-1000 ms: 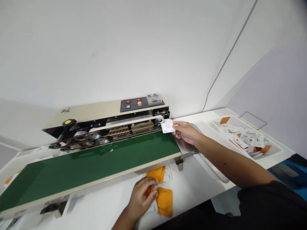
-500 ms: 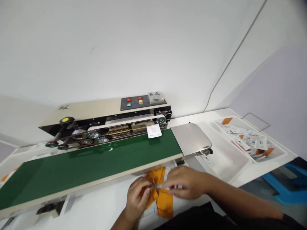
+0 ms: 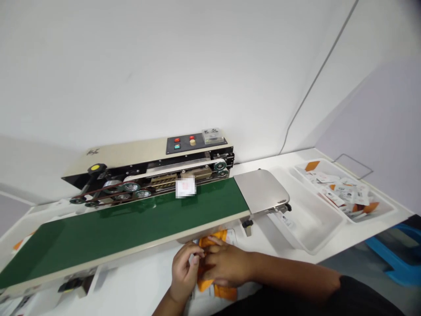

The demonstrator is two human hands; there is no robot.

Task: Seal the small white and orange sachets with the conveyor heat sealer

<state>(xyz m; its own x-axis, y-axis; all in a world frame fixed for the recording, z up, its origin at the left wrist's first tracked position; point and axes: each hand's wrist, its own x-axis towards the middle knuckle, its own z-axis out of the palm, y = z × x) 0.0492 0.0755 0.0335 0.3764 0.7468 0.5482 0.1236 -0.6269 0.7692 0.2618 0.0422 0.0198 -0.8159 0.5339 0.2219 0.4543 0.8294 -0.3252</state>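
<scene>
Several orange-and-white packets [image 3: 225,292] lie on the table below the conveyor's front edge, partly covered by my hands. My left hand [image 3: 184,267] is curled at their left side, thumb against the fingers, closed on an orange packet whose edge is mostly hidden. My right hand [image 3: 226,263] lies flat across the packets with its fingers stretched out and apart, touching the orange surfaces. On the green conveyor belt [image 3: 131,232], a small white packet with a pinkish print [image 3: 186,187] hangs at the band sealer's [image 3: 131,153] rollers, apart from both hands.
A metal plate [image 3: 262,188] extends the belt's right end. Beyond it stand a white tray [image 3: 324,239] and another white bin [image 3: 388,210] holding several white-and-orange packets. A blue stool [image 3: 391,259] is at the lower right. More packets lie at the far left.
The white packet has travelled left along the sealer. My right hand has moved left and flattened over the orange packets. My left hand has stayed nearly in place.
</scene>
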